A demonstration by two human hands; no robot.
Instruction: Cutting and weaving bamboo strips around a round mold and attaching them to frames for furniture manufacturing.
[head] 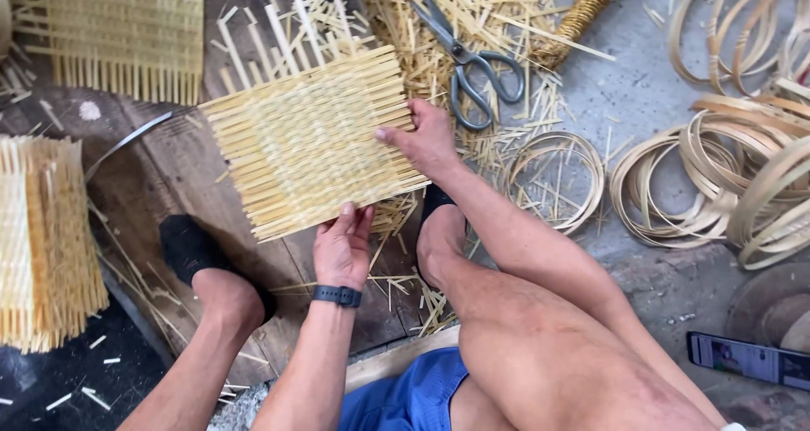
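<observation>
While we pin the pale woven bamboo-strip mat (pixel 312 140) on the dark wooden board (pixel 169 178), left hand (pixel 342 245) gripping its near edge and right hand (pixel 426 140) pressing its right edge, loose strips could slip out toward the grey steel scissors (pixel 468 60).

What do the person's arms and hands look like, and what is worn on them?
Both arms are bare, with no sleeves and no gloves. The left hand has a dark band, like a watch strap, around its wrist. The right hand wears nothing visible.
</observation>
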